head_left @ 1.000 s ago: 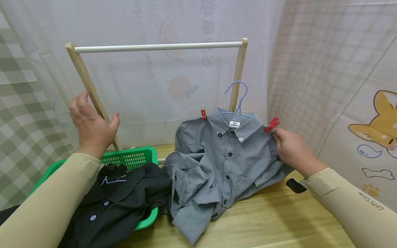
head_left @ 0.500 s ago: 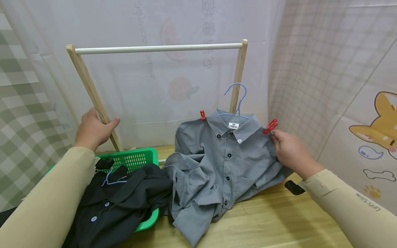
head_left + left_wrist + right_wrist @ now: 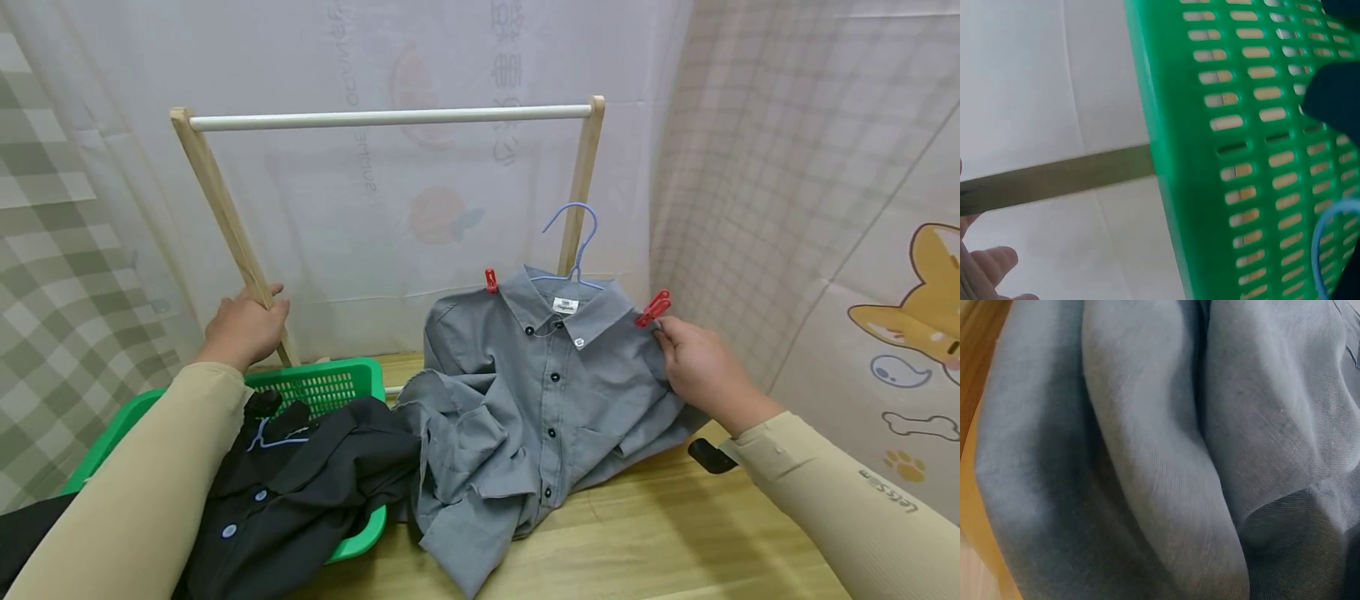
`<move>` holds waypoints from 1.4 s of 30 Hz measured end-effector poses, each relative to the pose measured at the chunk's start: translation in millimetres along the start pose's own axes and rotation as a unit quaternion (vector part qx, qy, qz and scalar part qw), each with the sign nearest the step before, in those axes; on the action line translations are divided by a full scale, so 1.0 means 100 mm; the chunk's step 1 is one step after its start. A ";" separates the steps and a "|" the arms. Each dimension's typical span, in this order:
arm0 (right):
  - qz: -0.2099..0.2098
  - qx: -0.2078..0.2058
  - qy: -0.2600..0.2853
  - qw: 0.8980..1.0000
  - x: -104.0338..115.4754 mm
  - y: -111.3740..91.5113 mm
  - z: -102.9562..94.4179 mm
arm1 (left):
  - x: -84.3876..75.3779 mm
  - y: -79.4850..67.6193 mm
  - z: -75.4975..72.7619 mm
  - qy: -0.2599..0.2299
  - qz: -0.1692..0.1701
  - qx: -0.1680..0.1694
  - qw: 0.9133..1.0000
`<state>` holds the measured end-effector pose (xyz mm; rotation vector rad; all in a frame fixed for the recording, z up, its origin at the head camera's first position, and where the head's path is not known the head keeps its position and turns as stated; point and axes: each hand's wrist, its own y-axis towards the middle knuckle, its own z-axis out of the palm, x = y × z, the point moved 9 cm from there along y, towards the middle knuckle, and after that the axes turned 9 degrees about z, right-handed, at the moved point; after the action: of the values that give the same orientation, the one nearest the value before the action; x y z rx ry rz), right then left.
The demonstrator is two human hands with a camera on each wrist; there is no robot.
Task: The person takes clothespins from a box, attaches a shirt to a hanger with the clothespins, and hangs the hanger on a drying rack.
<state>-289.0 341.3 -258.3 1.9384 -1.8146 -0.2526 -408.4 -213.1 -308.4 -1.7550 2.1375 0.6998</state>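
Far L: green-checked cloth (image 3: 45,250), bkgd only. Then my left hand (image 3: 243,329), wrapped round the L post of the rack (image 3: 225,208), low down. Rack = wood posts w/ a white bar (image 3: 390,118) across the top: looks stiff, prob light, so a post is a fair grip, tho it might slide or tip if tugged.

Green basket (image 3: 360,367) sits on the tabletop (image 3: 600,550) in front of that post, crowding the rack's foot. Black shirt (image 3: 315,475) spills over its rim, blue hanger (image 3: 285,441) at the collar; my L sleeve (image 3: 142,475) hides part of basket & shirt. Its edge seems to touch the grey shirt (image 3: 592,400), so folds could snag.

Grey shirt is mid-R, btwn basket & my right hand (image 3: 701,367), collar up in front of the rack's R post, lower part bunched on the tabletop. Soft, floppy, prob light, not fragile. Its own hanger (image 3: 578,265) should be stiffer, so best hold = hook or shoulders. Red clips (image 3: 653,308), one per shoulder, prob stop slipping.

Far R, my right hand pinches the shoulder edge just beside the R clip. R wrist view: mostly grey folds, no fingertips showing.
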 end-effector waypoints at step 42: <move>-0.016 -0.035 0.001 0.999 0.25 0.13 0.03 | -0.07 0.02 0.04 0.004 0.002 0.010 1.000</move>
<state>-298.8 316.1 -250.3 1.9202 -1.7510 -0.3214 -409.7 -205.2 -307.9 -1.7473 2.1452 0.6707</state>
